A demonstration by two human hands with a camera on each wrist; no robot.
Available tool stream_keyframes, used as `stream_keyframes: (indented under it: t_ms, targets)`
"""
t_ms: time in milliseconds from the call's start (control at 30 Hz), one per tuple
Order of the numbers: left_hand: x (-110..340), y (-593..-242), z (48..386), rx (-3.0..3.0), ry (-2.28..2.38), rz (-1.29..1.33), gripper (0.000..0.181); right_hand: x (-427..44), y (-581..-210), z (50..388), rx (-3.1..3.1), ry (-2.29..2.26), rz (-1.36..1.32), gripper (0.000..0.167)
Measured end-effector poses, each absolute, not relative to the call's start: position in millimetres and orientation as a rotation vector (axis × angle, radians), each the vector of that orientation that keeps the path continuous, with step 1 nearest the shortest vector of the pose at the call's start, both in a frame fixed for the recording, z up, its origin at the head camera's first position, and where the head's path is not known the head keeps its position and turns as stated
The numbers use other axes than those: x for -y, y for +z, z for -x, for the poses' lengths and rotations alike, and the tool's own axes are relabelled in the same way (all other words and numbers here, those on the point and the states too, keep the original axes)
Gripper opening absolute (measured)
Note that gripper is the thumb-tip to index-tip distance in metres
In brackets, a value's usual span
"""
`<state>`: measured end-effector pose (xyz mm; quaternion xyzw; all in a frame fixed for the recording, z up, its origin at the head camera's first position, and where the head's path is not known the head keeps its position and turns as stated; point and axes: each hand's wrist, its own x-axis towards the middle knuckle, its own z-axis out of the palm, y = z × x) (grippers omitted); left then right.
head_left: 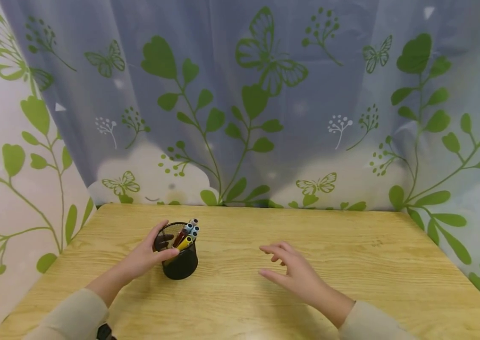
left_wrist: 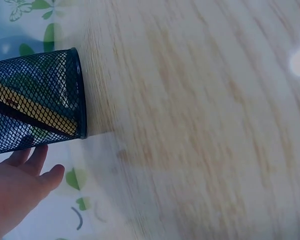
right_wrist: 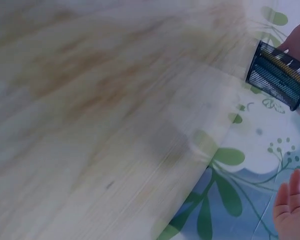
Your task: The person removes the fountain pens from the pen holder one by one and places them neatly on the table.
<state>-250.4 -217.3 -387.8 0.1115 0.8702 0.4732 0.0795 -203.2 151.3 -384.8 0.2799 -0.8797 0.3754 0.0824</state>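
A black mesh pen cup (head_left: pixel 180 267) stands upright on the left part of the table, with several markers (head_left: pixel 186 242), one of them yellow, leaning in it. The left hand (head_left: pixel 139 259) holds the cup near its rim, thumb on the near side and fingers round the far side. In the left wrist view, the hand (left_wrist: pixel 17 187) lies against the mesh cup (left_wrist: pixel 37 102). The right hand (head_left: pixel 301 276) is over the table, apart from the cup, fingers spread and holding nothing. Its fingers (right_wrist: pixel 295 197) also show in the right wrist view, below the cup (right_wrist: pixel 276 75).
A light wood-grain table (head_left: pixel 231 302) runs back to a blue and white curtain (head_left: pixel 290 118) printed with green leaves and butterflies. Similar printed cloth (head_left: pixel 14 189) hangs on the left side and on the right. A small dark object (head_left: pixel 105 332) shows by the left sleeve.
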Motion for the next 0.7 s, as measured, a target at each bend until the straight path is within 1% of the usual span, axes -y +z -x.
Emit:
stream_keyframes:
  t_ms: [300, 700]
  targets:
    - [218.1, -389.4, 250.5, -2.595, 1.404, -0.372, 0.086, -123.4, -385.2, 209.4, 2.541, 1.268, -0.892, 0.038]
    - [219.4, -391.6, 252.0, -2.588, 1.441, -0.382, 0.083, -76.6, -378.2, 219.2, 2.529, 1.472, -0.834, 0.032]
